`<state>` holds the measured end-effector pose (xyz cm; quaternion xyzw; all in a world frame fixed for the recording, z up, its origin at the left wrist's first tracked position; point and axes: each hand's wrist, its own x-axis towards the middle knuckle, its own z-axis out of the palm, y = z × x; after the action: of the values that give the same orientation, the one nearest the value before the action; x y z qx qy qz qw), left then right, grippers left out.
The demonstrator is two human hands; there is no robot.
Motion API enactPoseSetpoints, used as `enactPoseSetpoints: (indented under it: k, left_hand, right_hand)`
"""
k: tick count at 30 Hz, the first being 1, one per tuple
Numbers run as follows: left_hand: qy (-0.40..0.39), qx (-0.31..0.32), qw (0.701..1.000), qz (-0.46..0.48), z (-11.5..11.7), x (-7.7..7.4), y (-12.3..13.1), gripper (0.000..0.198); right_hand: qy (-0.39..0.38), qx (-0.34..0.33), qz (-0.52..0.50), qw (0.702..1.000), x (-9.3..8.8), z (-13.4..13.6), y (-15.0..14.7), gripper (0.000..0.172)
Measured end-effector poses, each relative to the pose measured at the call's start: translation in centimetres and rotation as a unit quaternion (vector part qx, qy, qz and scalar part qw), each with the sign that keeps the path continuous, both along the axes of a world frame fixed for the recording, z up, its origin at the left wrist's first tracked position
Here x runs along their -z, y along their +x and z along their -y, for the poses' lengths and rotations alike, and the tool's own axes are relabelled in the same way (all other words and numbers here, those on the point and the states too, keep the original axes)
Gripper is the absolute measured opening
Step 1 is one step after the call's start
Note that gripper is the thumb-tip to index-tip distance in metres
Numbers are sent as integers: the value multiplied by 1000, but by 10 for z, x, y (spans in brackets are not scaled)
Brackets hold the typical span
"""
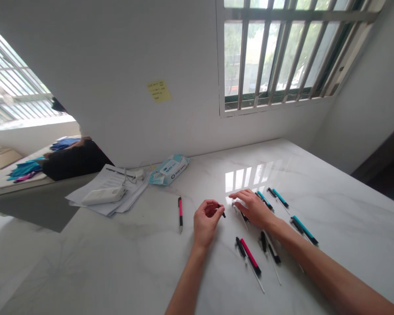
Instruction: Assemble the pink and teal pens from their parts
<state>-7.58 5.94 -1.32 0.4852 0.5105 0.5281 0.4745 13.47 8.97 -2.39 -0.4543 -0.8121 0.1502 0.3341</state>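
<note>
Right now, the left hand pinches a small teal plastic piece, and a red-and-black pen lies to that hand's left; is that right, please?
Its colour is wrong: the head view shows the left hand pinching a small black piece; the red-and-black pen lies as you say.

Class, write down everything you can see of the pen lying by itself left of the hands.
The pen has a pinkish-red barrel, black top and grip, apparently plastic, and a greyish pointed tip. It looks assembled. It lies on the marbled table, tip towards the viewer, left of the left hand. Only the table touches it.
</note>
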Motion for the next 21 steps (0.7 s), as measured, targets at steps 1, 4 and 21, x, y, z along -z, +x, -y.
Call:
enactPoseSetpoints:
  k: [1,4,21]
  left_hand:
    - [3,5,1000,-4,0,-1,1,33]
    - [23,9,999,-34,1,-2,1,28]
    - [62,68,984,-151,7,-6,8,16]
  right_hand:
    - [2,-3,7,1000,2,-3,-3,28]
    - [0,-7,6,1000,1,-6,-8,25]
    - [-238,-45,-331,912,-21,24,-6,23]
